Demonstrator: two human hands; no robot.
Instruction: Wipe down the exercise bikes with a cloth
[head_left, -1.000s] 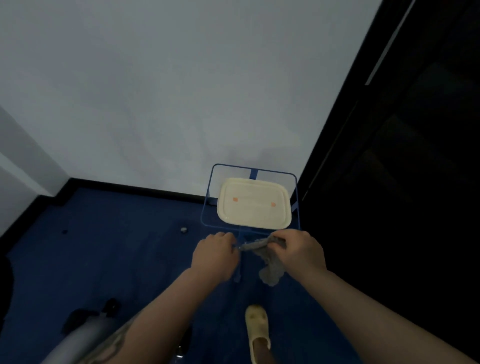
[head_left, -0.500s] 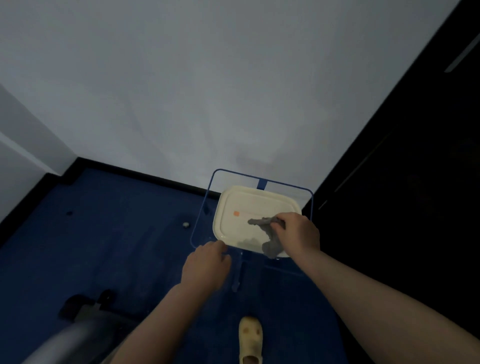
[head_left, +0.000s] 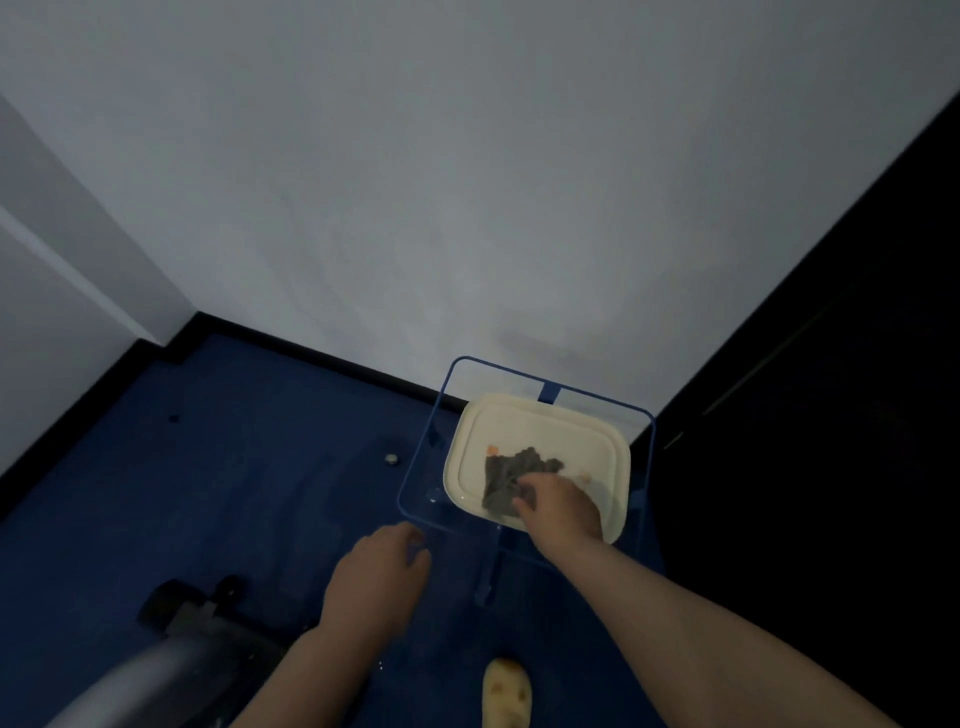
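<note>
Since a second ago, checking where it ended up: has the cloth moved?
Yes. The cloth went from in front of the blue stand, stretched between both hands, onto the cream tray, under the right hand.

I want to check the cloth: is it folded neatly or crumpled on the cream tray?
Crumpled. The grey cloth lies bunched and wrinkled on the cream tray, with the right hand on its near edge.

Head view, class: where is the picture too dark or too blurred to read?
Head view: dim overall; the right side is near-black, no detail. The bike frame at lower left is smeared. The cloth under the right hand on the cream basin reads clearly.
</note>
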